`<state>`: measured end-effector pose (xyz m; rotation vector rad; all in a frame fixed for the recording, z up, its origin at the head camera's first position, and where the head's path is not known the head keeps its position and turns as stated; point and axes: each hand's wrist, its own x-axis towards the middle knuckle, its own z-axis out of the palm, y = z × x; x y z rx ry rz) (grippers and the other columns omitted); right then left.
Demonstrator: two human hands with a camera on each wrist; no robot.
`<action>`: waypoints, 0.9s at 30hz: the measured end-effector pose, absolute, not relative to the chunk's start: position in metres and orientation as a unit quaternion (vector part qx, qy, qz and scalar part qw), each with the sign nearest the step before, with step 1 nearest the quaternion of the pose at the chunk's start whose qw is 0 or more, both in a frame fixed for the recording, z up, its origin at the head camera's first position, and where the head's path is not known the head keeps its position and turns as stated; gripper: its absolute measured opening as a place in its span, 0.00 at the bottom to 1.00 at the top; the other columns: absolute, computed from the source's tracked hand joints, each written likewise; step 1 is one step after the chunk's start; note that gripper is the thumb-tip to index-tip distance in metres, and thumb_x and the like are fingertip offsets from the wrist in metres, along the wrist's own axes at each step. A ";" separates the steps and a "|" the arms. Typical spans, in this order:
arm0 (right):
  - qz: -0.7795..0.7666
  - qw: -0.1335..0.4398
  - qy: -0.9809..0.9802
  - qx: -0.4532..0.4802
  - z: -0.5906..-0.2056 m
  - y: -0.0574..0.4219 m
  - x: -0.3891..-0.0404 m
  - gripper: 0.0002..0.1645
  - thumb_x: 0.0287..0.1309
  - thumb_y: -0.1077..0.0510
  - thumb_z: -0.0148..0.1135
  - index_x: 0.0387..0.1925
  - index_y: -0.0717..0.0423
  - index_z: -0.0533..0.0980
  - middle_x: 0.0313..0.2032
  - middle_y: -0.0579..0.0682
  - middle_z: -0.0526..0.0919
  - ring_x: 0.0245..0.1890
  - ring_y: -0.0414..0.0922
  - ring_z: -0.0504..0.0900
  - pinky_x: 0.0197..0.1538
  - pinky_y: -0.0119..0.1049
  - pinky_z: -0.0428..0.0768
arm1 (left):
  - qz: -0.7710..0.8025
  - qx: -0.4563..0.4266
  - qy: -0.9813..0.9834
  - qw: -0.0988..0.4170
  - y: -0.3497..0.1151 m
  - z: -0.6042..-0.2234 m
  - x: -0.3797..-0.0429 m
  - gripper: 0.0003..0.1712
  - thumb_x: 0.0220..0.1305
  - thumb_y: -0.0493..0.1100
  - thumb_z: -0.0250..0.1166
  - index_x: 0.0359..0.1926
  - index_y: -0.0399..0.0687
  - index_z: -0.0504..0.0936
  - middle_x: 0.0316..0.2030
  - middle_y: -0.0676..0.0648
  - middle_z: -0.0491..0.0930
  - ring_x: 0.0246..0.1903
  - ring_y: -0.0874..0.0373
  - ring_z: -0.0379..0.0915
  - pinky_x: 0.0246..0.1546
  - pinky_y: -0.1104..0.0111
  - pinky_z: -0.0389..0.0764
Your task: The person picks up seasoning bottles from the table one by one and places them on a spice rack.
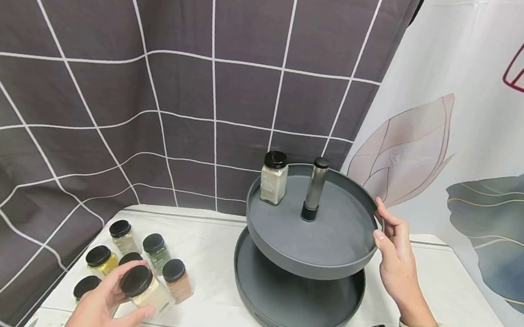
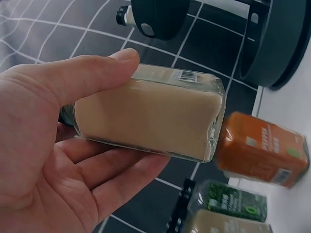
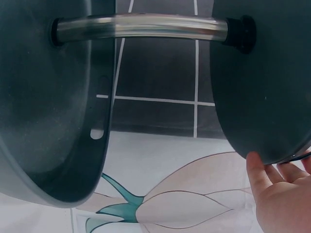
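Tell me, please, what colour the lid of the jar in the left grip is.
Black; the lid shows best in the head view.

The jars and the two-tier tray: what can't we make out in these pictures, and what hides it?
Head view: most of the middle jar, behind the left hand and the held jar.
Head view: lettering on the upper-tier jar, too small to read.
Left wrist view: most of the held jar's lid, covered by the left hand.
Right wrist view: part of the lower tray, cut off by the left edge.
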<state>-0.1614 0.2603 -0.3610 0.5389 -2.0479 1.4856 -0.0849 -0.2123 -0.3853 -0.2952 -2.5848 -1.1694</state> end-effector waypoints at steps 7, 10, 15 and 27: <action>0.562 0.274 -0.753 0.204 -0.361 0.260 -0.162 0.22 0.66 0.70 0.38 0.61 0.69 0.55 0.69 0.57 0.53 0.67 0.41 0.54 0.63 0.21 0.57 | -0.388 -0.106 -0.897 0.182 -0.202 -0.371 -0.090 0.47 0.35 0.42 0.79 0.60 0.55 0.67 0.38 0.48 0.84 0.36 0.69 0.79 0.34 0.83 0.77; 0.564 0.276 -0.749 0.210 -0.361 0.260 -0.162 0.22 0.66 0.71 0.38 0.60 0.70 0.55 0.69 0.58 0.54 0.67 0.42 0.54 0.63 0.21 0.57 | -0.386 -0.089 -0.898 0.193 -0.197 -0.364 -0.091 0.46 0.35 0.44 0.79 0.60 0.59 0.68 0.41 0.50 0.83 0.36 0.69 0.78 0.35 0.84 0.76; 0.545 0.286 -0.761 0.204 -0.361 0.260 -0.162 0.22 0.65 0.71 0.38 0.60 0.71 0.55 0.68 0.58 0.55 0.67 0.41 0.55 0.63 0.20 0.58 | -0.381 -0.055 -0.904 0.188 -0.189 -0.350 -0.095 0.45 0.38 0.50 0.78 0.60 0.66 0.67 0.46 0.54 0.80 0.39 0.66 0.78 0.38 0.86 0.72; 0.542 0.293 -0.769 0.167 -0.363 0.261 -0.162 0.20 0.65 0.71 0.40 0.58 0.70 0.58 0.66 0.57 0.60 0.67 0.42 0.56 0.62 0.21 0.60 | -0.409 -0.093 -0.881 0.219 -0.172 -0.326 -0.111 0.45 0.42 0.48 0.76 0.62 0.68 0.64 0.45 0.53 0.81 0.45 0.66 0.77 0.44 0.85 0.73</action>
